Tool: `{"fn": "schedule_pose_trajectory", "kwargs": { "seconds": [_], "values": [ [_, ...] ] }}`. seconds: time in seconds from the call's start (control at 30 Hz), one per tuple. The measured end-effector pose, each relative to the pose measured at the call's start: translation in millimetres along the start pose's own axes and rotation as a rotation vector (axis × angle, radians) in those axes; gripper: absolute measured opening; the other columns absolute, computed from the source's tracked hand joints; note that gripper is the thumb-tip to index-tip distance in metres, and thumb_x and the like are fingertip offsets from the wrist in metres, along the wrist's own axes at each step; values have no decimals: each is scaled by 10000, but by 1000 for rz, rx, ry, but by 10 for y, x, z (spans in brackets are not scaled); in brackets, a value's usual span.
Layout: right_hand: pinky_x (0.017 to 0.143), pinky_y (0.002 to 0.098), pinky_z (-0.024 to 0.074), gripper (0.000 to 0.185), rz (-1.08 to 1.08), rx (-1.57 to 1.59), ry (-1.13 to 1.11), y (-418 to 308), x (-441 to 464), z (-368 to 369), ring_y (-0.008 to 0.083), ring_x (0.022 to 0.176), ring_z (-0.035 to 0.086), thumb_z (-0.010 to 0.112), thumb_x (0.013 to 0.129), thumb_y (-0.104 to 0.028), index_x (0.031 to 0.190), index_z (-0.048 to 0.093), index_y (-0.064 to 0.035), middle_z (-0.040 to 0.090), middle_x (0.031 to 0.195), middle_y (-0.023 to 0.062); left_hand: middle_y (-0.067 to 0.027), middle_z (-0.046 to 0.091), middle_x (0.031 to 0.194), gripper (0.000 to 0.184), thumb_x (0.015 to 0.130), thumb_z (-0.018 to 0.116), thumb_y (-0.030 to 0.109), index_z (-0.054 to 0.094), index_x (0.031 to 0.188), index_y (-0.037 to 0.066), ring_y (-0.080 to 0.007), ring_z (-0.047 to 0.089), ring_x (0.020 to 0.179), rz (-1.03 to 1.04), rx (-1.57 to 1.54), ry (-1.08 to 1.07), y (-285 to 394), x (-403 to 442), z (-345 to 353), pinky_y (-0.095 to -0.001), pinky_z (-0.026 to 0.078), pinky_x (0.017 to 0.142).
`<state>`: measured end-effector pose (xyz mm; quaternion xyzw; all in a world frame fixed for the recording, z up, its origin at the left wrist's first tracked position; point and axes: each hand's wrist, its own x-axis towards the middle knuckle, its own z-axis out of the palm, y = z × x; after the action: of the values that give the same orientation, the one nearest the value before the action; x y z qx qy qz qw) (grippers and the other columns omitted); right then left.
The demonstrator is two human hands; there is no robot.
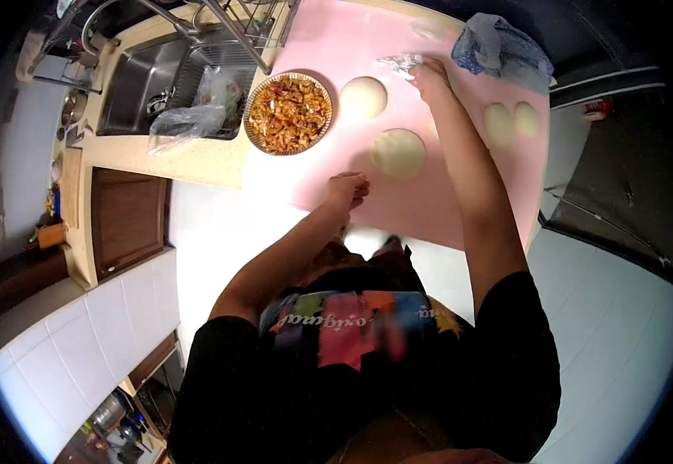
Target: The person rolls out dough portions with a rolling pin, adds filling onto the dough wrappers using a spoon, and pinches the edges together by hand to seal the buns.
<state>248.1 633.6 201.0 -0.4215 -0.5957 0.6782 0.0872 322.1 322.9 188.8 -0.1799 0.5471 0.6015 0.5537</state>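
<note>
At the far part of the pink mat [460,209], my right hand [431,77] is closed on a crumpled shiny packet [398,65], whitish and silvery; its contents do not show. My left hand [348,189] is above the near edge of the mat, fingers curled in; whether they pinch anything cannot be made out. Between the hands lie a round pale dough piece [363,98] and a flatter dough disc [398,152]. Two smaller dough pieces [499,124] rest right of my right forearm. A round dish of chopped reddish-brown filling [288,114] stands at the mat's left side.
A bunched bluish plastic bag [499,50] sits at the far right corner. Left of the mat are a steel sink [139,89] with a clear plastic bag [197,112] over its edge, and a metal rack [236,35]. A dark wooden cabinet [129,220] is below the counter.
</note>
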Motion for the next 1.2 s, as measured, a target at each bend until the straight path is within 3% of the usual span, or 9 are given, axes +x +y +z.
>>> {"fn": "schedule_pose_trajectory", "kwargs": {
  "seconds": [0.1,0.27,0.33,0.4,0.6,0.77,0.87,1.1,1.2],
  "values": [
    [802,370,513,374,-187,-290,315,248,524,27,287,910,658,492,805,-49,1154,618,-3,664,1049,202,-109,648,1013,362,873,625,200,578,1169,-4,-224,606,908,58,51,57,43,108,42,-352,474,811],
    [877,338,482,454,-308,-755,-41,314,-329,-84,268,947,639,458,793,14,1225,593,-14,644,1137,192,-147,633,1048,482,837,657,145,527,1246,-73,-202,590,902,350,313,302,11,254,288,-327,485,810],
    [959,390,455,444,-903,-1047,-162,750,-443,-223,358,1091,581,497,782,29,1213,592,-21,590,1211,223,-143,639,1033,451,816,658,109,543,1205,-88,-193,596,915,311,236,336,-21,359,396,-313,492,811],
    [999,422,418,444,-488,-1194,-327,628,-917,-150,362,1179,507,573,797,-20,1239,527,-6,580,1209,203,-127,646,998,423,798,654,80,551,1168,-97,-181,610,870,330,165,334,-186,583,438,-305,510,764],
    [971,440,416,396,-650,-1342,-134,912,-1067,-225,356,1157,491,643,783,-103,1165,558,-42,589,1064,179,-150,661,946,399,697,700,117,593,1039,-60,-240,642,836,341,317,512,-200,729,668,-335,522,734],
    [864,408,461,314,-422,-955,-676,883,-672,-359,330,1007,575,677,782,-105,1083,613,-42,605,1045,182,-153,661,960,396,692,709,108,601,1050,-23,-247,641,857,315,248,451,-219,836,603,-339,521,753],
    [841,386,474,371,-176,-791,-597,557,-526,-371,336,971,595,653,794,-75,1151,566,-21,609,1075,198,-138,641,975,418,743,702,106,566,1112,-38,-223,623,856,448,308,467,-83,801,665,-316,516,725],
    [956,428,440,519,-630,-1314,-313,611,-264,-190,360,1132,553,597,829,-112,1317,444,-22,536,1272,244,-178,591,1103,582,800,703,167,476,1292,-46,-262,587,976,431,409,440,41,682,736,-353,490,820],
    [946,466,426,471,-301,-1333,-315,968,-603,-192,388,1108,529,572,795,-45,1257,482,-35,550,1179,218,-231,536,1215,599,823,656,219,445,1325,-30,-338,544,1096,584,714,463,-135,624,657,-440,433,934]
  ]
}}
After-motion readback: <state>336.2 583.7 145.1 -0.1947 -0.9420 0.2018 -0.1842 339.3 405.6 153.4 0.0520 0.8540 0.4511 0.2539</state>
